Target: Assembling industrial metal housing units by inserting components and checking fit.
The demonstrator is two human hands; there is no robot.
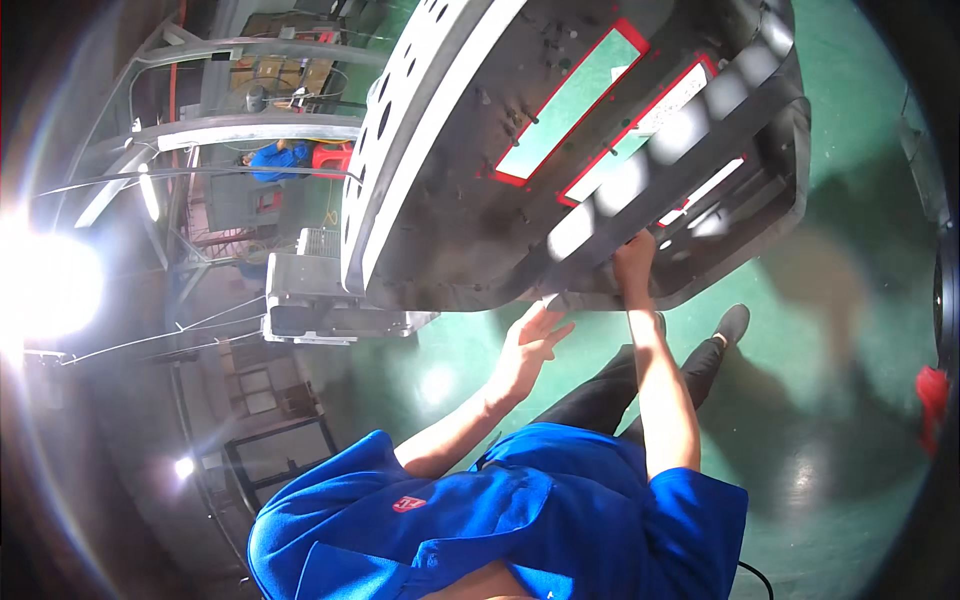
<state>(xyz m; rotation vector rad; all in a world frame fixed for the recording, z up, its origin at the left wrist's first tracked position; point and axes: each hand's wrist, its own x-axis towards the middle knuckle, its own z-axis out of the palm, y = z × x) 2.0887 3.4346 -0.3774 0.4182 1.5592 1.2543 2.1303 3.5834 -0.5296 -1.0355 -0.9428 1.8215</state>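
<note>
A large dark grey moulded panel [450, 235] hangs tilted in front of me, with long slots edged in red and a pale strip along its left side. My left hand [528, 352] is just below the panel's lower edge, fingers spread and apart, with the fingertips close to that edge. Inside the lower right part of the panel is my right hand [633, 268], its fingers bent together against the dark surface beneath a slot. What those fingers pinch, if anything, is too small to make out.
Left of the panel stands a grey metal machine part [320, 300], with metal framework [250, 130] behind it. Farther back, a person in blue [280, 160] is beside a red stool [332, 156]. The green floor [440, 370] stretches under my legs. A red object [932, 395] is at the far right.
</note>
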